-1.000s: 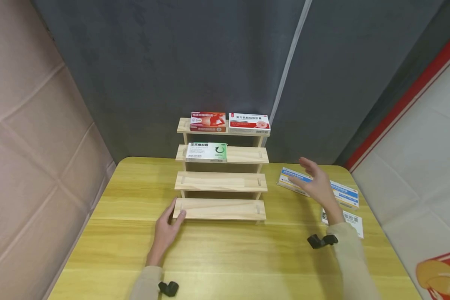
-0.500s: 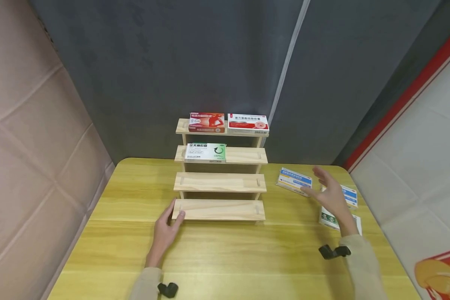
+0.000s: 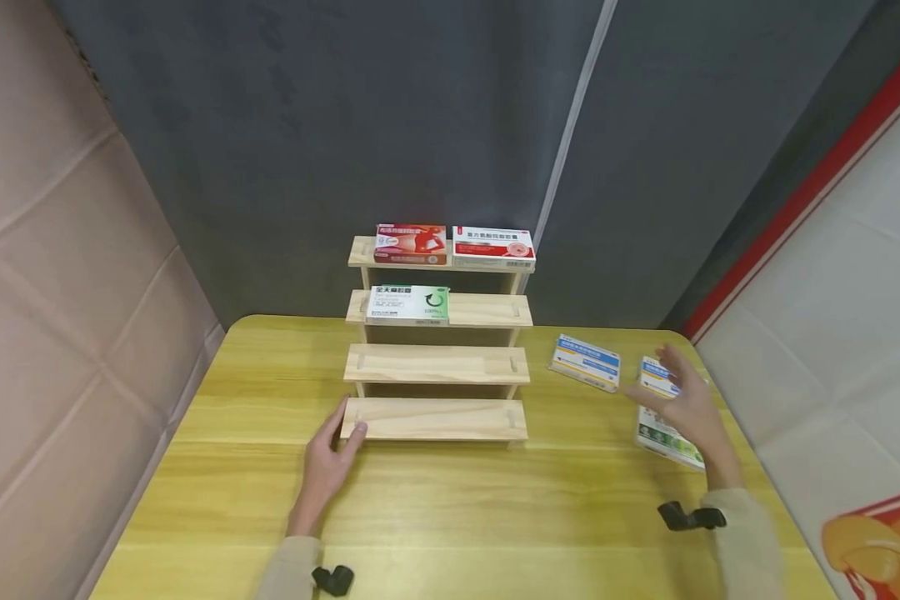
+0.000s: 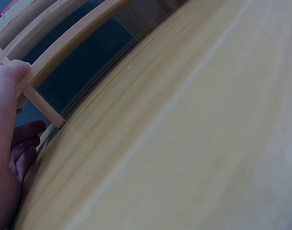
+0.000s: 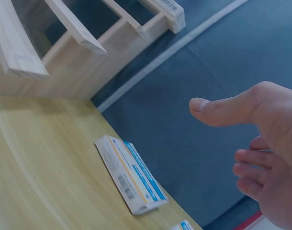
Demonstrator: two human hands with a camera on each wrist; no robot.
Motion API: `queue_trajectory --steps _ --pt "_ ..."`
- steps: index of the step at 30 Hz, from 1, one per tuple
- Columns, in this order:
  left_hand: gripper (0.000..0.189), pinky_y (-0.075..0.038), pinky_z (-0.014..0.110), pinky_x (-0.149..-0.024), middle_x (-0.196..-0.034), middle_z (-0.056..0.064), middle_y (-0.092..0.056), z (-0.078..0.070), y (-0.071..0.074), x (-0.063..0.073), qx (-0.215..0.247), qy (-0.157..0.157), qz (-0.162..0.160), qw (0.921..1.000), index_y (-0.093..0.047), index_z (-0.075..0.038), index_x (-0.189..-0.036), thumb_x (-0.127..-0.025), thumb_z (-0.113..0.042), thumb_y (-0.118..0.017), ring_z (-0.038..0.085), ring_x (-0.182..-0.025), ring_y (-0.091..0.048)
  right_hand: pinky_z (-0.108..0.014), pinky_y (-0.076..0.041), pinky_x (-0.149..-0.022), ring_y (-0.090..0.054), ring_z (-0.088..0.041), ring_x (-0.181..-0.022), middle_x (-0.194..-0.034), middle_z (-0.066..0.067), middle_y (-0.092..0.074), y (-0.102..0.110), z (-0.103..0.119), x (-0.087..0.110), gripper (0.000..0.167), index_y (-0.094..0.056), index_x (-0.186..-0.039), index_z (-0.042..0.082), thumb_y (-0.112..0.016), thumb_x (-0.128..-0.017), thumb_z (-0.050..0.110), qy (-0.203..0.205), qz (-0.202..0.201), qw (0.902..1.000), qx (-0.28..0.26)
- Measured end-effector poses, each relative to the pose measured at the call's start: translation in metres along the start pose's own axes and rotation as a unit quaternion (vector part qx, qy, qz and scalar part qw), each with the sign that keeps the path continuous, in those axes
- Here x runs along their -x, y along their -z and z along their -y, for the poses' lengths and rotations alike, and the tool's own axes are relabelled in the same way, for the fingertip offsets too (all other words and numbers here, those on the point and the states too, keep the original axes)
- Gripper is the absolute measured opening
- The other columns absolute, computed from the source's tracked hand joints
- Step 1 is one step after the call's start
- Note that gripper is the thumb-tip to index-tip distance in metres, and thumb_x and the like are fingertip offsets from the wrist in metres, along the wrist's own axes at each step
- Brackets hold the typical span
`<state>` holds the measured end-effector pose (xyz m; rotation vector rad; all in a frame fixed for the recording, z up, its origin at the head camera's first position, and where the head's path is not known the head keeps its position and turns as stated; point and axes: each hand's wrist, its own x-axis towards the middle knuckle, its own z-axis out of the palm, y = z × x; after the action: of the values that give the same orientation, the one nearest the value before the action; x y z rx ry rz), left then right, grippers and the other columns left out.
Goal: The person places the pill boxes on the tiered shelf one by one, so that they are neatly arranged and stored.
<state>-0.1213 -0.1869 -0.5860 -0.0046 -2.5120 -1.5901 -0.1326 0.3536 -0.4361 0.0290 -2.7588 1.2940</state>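
A stepped wooden rack (image 3: 435, 419) stands on the table, and my left hand (image 3: 322, 467) grips the left end of its lowest step. In the left wrist view the thumb (image 4: 19, 71) lies over the board, with the other fingers behind the leg. On the right, my right hand (image 3: 692, 410) hovers with thumb and fingers spread, holding nothing. Below it, partly hidden, are a blue-and-white medicine box (image 3: 654, 375) and a white-and-green medicine box (image 3: 666, 442). Another blue-and-white medicine box (image 3: 585, 363) lies between that hand and the rack.
On the top step sit a red medicine box (image 3: 411, 244) and a white-and-red medicine box (image 3: 492, 247). A white-and-green capsule box (image 3: 407, 305) is on the step below, at its left. Behind the table (image 3: 450, 517) rises a dark wall (image 3: 330, 125).
My right hand has moved rightward, away from the blue-and-white box nearest the rack, to above the other boxes. My left hand keeps its hold on the rack.
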Motion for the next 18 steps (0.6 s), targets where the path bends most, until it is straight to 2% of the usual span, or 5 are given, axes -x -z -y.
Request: queue_trajectory --steps 5,11,18 --pt "0.064 -0.028 0.061 -0.123 -0.16 0.014 -0.04 -0.001 -0.001 0.0 -0.001 0.0 0.001 1.0 -0.038 -0.021 -0.157 -0.101 -0.041 -0.062 0.042 -0.148 -0.037 -0.072 -0.022 -0.117 -0.02 -0.055 -0.148 -0.165 -0.03 -0.019 0.009 -0.01 0.009 0.104 -0.002 -0.163 0.005 -0.076 -0.091 0.024 -0.007 0.0 1.0 0.0" --pt "0.064 -0.029 0.061 -0.123 -0.16 0.014 -0.04 0.001 -0.001 0.0 -0.004 0.0 -0.003 1.0 -0.038 -0.022 -0.157 -0.101 -0.041 -0.062 0.042 -0.147 -0.037 -0.079 -0.022 -0.111 -0.015 -0.059 -0.148 -0.166 -0.032 -0.012 0.017 -0.023 0.019 0.109 -0.003 -0.162 0.001 -0.078 -0.089 0.03 -0.037 0.002 0.9992 0.016" --pt "0.065 -0.028 0.06 -0.123 -0.161 0.012 -0.039 0.002 -0.001 -0.001 -0.002 0.0 0.002 1.0 -0.038 -0.021 -0.158 -0.101 -0.041 -0.062 0.041 -0.148 -0.036 -0.082 -0.02 -0.11 -0.01 -0.062 -0.147 -0.165 -0.036 -0.005 0.019 -0.04 0.028 0.11 -0.002 -0.161 -0.003 -0.078 -0.089 0.03 -0.071 0.013 0.9973 0.014"
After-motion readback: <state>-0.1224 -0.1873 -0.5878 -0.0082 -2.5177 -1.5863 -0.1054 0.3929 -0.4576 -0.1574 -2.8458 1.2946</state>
